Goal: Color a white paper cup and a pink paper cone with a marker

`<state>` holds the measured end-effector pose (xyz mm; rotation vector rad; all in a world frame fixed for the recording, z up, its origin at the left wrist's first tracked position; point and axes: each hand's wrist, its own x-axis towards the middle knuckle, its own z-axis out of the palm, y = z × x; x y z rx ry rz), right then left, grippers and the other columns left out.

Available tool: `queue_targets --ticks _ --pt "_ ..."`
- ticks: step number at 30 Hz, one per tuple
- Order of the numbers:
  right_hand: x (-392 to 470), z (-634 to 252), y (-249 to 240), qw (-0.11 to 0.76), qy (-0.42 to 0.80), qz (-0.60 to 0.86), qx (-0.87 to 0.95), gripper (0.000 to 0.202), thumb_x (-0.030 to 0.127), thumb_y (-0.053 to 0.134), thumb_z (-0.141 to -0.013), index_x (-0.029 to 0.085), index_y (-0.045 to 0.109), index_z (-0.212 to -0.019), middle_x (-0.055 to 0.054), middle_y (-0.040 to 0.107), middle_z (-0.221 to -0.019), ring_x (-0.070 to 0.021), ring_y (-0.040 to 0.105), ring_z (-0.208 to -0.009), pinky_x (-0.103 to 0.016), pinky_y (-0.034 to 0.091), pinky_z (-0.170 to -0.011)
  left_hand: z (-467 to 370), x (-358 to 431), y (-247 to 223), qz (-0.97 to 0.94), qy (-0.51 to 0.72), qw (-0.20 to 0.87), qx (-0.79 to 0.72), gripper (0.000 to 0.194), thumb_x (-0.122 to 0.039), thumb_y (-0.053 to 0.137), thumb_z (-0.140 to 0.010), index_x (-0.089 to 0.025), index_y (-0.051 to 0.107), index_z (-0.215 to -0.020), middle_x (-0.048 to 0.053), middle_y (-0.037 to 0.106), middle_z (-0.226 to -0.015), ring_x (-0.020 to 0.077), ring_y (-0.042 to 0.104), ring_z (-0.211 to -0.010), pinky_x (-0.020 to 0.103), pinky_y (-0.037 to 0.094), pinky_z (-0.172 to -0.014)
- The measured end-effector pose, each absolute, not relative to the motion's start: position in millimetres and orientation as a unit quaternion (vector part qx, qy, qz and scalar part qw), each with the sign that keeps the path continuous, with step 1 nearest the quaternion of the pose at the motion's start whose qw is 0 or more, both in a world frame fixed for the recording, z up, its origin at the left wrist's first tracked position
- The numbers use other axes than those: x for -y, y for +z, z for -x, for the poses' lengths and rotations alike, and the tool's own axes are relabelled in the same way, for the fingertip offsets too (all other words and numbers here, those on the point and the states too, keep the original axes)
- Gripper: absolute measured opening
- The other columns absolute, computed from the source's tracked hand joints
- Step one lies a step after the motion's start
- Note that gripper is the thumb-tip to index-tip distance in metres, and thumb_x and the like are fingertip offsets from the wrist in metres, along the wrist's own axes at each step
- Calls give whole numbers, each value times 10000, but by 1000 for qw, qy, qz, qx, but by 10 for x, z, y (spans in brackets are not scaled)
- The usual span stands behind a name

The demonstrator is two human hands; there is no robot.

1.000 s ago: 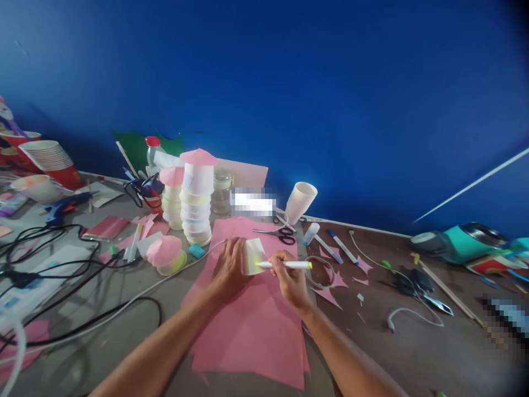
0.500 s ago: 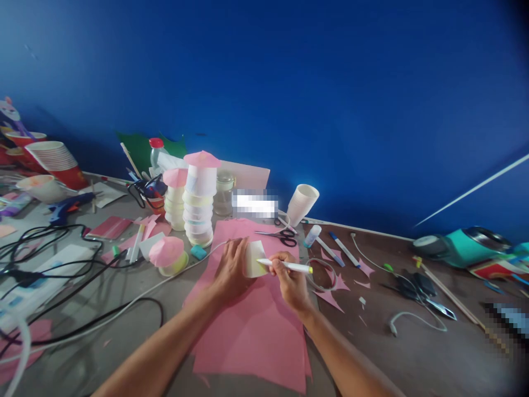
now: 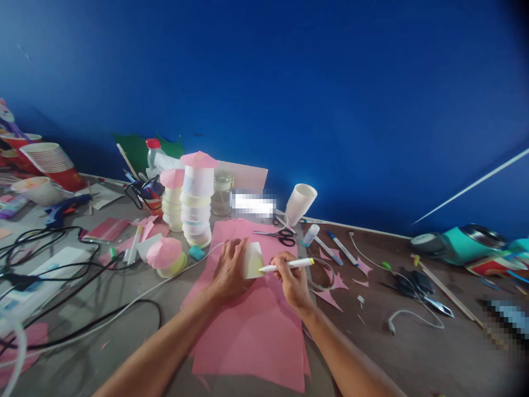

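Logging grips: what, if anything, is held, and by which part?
Right hand: marker, by its front half. Left hand: at pale paper's left edge, grip unclear.

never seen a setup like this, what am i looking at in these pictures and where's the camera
There is no robot here: these are a person's own bare hands, seen from one camera worn on the head, looking forward and down. The right hand holds a white marker with a yellow end, its tip at a small pale piece tinged yellow. The left hand lies against that piece; whether it is flat card or a cup is unclear. Beneath are pink paper sheets. Around them lie scissors, a leaning stack of white cups and a tall ringed tower with a pink pointed top.
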<state>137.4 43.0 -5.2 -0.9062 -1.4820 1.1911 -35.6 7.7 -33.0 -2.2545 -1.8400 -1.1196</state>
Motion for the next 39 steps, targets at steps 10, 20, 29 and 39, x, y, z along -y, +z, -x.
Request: queue_targets --ticks 10,20,29,39 --pt "-424 -1393 -54 495 493 365 616 397 525 548 -890 204 550 -657 35 491 -566 -111 440 -526 -248 377 -526 359 -79 -337 732 -359 33 578 848 -326 662 -765 -146 231 -1472 191 518 -1218 390 488 -1173 575 461 -963" --pt "-435 -1417 -86 493 488 350 629 348 459 532 -906 204 553 -670 29 488 -600 -115 447 -563 -249 375 -549 356 -83 -313 732 -356 25 581 828 -361 671 -769 -152 253 -1453 190 512 -1218 370 509 -1110 550 475 -931" --pt "-427 -1438 -86 490 476 348 643 334 441 522 -916 204 562 -684 34 482 -599 -114 442 -562 -248 373 -554 353 -84 -328 732 -358 33 579 814 -340 648 -788 -160 228 -1461 182 508 -1210 373 499 -1133 559 459 -943" --pt "-439 -1420 -64 494 467 348 645 313 421 510 -920 204 553 -698 35 486 -612 -111 445 -560 -240 370 -542 357 -88 -315 734 -357 40 576 786 -321 658 -781 -131 273 -1438 196 520 -1208 369 518 -1109 538 480 -919"
